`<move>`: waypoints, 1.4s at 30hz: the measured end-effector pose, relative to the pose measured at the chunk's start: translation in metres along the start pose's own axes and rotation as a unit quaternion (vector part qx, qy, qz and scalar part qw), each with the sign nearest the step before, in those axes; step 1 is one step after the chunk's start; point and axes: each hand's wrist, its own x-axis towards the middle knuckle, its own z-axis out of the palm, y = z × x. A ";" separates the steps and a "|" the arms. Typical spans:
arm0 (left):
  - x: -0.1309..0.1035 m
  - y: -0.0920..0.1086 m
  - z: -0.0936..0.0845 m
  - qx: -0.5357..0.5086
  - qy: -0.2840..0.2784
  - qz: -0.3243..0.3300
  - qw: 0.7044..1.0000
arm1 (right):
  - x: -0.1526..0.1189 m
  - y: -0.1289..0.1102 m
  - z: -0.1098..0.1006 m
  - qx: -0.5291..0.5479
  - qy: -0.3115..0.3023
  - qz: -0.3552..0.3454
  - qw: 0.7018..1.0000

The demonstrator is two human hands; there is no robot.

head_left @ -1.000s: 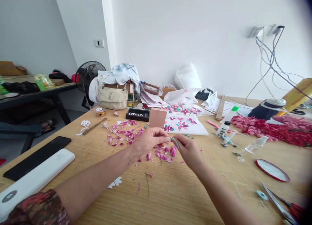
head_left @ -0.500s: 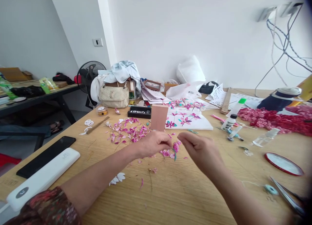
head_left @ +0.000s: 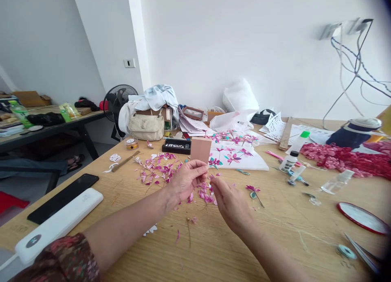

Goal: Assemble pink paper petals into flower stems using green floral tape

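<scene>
Both hands are raised over the middle of the table, close together. My left hand [head_left: 190,177] is closed in a pinch, thumb against the fingers; what it holds, if anything, is too small to make out. My right hand [head_left: 229,200] also pinches, its fingertips just right of the left hand, and its contents are hidden. Below and behind them lie loose pink petals [head_left: 159,168] and pink flower pieces [head_left: 206,193]. A magenta flower on a wire stem [head_left: 253,189] lies right of my right hand. Behind the hands stands a pinkish-tan block [head_left: 200,149].
Finished-looking flowers rest on a white sheet [head_left: 256,163] at the back. Bottles [head_left: 288,162], a red-rimmed dish [head_left: 363,217], a thread spool [head_left: 346,251] and scissors [head_left: 362,253] are at right. A phone [head_left: 62,198] and white power bank [head_left: 59,225] lie left.
My hands have come closer together, the right moving left and the left turning palm inward. The magenta flower at right now shows where my right hand was. The view has tilted slightly upward.
</scene>
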 end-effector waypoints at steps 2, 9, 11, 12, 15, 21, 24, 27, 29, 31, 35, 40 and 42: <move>-0.001 -0.001 0.003 0.045 0.022 0.021 0.999 | -0.002 -0.003 0.001 -0.049 -0.017 -0.021 0.998; -0.003 -0.003 0.004 0.091 0.029 0.012 0.995 | 0.000 -0.004 0.004 -0.171 -0.080 0.026 0.982; -0.002 -0.003 0.001 0.060 -0.016 -0.033 0.998 | 0.002 -0.002 0.002 -0.180 -0.102 0.043 0.977; -0.002 -0.003 -0.001 0.047 -0.042 -0.060 0.996 | 0.004 0.001 0.001 -0.179 -0.109 0.048 0.977; -0.002 -0.002 -0.004 0.023 -0.092 -0.120 0.988 | 0.007 0.011 -0.004 -0.160 -0.104 0.056 0.980; -0.009 -0.008 0.002 0.025 -0.140 -0.189 0.972 | 0.009 0.022 -0.014 -0.083 -0.072 0.065 0.992; -0.011 -0.016 0.004 0.013 -0.152 -0.230 0.961 | 0.008 0.021 -0.017 -0.068 -0.050 0.029 0.996; -0.011 -0.023 0.003 0.004 -0.156 -0.237 0.959 | 0.007 0.020 -0.018 -0.058 -0.008 0.003 0.998; -0.010 -0.026 0.002 0.000 -0.165 -0.233 0.958 | 0.007 0.021 -0.020 -0.052 0.005 -0.011 0.999; -0.010 -0.028 0.001 -0.003 -0.182 -0.238 0.954 | 0.007 0.022 -0.021 -0.040 -0.006 -0.028 0.999; -0.011 -0.026 0.002 0.008 -0.192 -0.230 0.954 | 0.008 0.028 -0.017 -0.002 -0.064 -0.031 0.997; -0.009 -0.015 0.003 0.054 -0.112 -0.100 0.987 | 0.007 0.028 -0.006 0.009 -0.095 -0.007 0.995; -0.004 -0.009 0.000 0.100 -0.064 -0.042 0.992 | 0.005 0.022 -0.003 -0.021 -0.098 -0.010 0.995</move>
